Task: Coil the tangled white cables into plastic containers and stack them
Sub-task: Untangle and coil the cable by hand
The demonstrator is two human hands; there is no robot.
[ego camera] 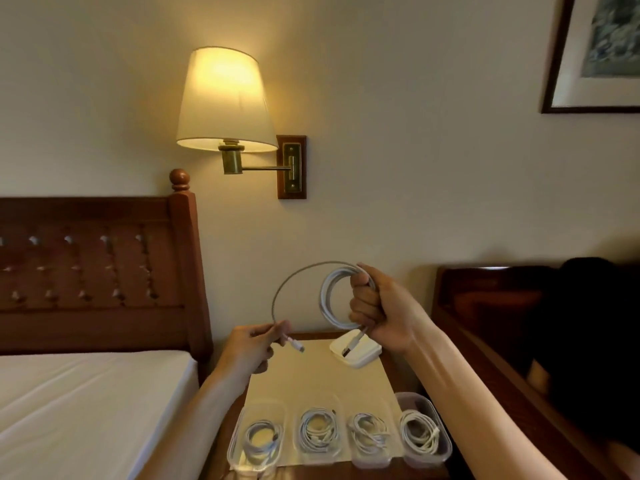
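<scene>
My right hand (375, 311) grips a coil of white cable (329, 299) held up above the nightstand, with a plug end hanging below the fist. From the coil a loose strand arcs left and down to my left hand (254, 344), which pinches it just behind its connector (296, 345). Several clear plastic containers (257, 436) stand in a row at the nightstand's front edge, each with a coiled white cable inside. An open white container (356, 353) sits at the back under the hanging plug.
A cream mat (311, 375) covers the wooden nightstand. A bed with white sheet (86, 403) and carved headboard (93, 268) lies left. A lit wall lamp (223, 102) hangs above. A dark wooden bed frame (485, 306) with a dark shape stands right.
</scene>
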